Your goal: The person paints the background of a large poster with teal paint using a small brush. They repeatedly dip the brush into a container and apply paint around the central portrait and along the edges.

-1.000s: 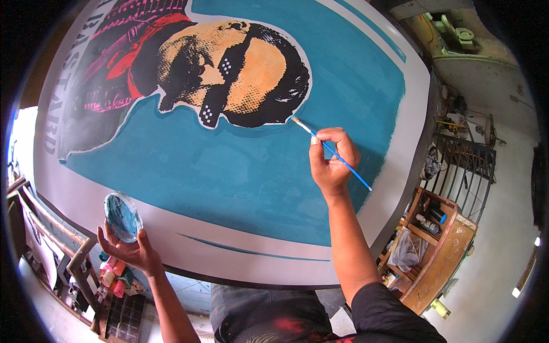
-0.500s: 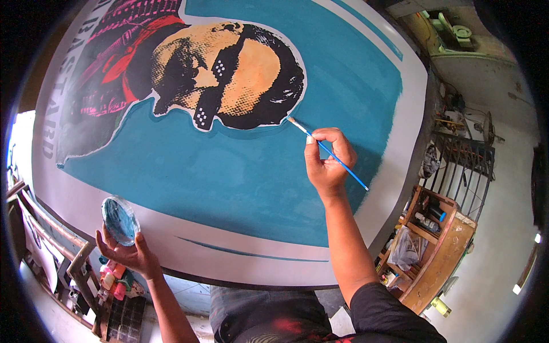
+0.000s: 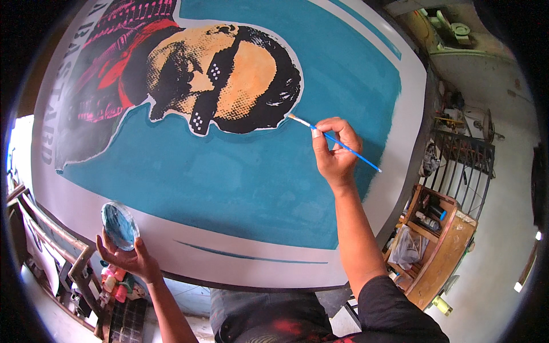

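Slim blue-handled paintbrush (image 3: 302, 122) — pinched in the right hand (image 3: 338, 153), bristles at the white outline of the black-and-orange printed head (image 3: 249, 74). Flat teal-painted background (image 3: 240, 177) around. Left hand (image 3: 131, 263), cupped, holds a round blue-smeared dish (image 3: 120, 226). Brown wooden box (image 3: 443, 260) off right.

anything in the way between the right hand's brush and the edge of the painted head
Nothing visible is in the way: the brush, held in the right hand, has its tip right by the edge of the painted head. The left hand and its paint cup are off left.
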